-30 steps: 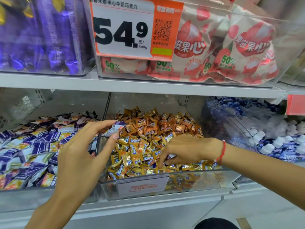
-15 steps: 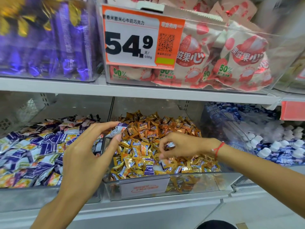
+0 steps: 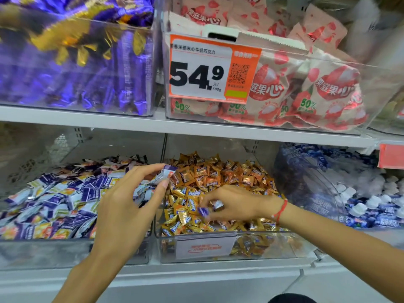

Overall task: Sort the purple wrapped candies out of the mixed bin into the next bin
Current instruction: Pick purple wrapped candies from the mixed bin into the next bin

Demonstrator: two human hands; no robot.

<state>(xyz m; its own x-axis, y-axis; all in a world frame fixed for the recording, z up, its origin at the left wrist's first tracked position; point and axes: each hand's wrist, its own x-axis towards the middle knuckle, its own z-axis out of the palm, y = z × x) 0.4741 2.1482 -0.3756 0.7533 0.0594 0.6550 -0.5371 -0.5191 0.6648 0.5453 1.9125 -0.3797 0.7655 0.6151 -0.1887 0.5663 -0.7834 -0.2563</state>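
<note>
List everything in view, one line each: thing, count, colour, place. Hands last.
Middle bin: one, clear, lower shelf; holds gold-orange candies, too many to count.
Left bin: one, clear, lower shelf; holds purple-and-white candies, many.
Right bin: one, clear, lower shelf; blue and white sweets.
Upper left bin: one, clear; purple and gold wrappers.
Upper right bin: one, clear; pink-and-white packets.
Price tag: one, orange and white, reads 54.9.
Left hand: pinches a purple-and-white candy between the two bins.
Right hand: red wrist string, grips purple candies over middle bin.
</note>
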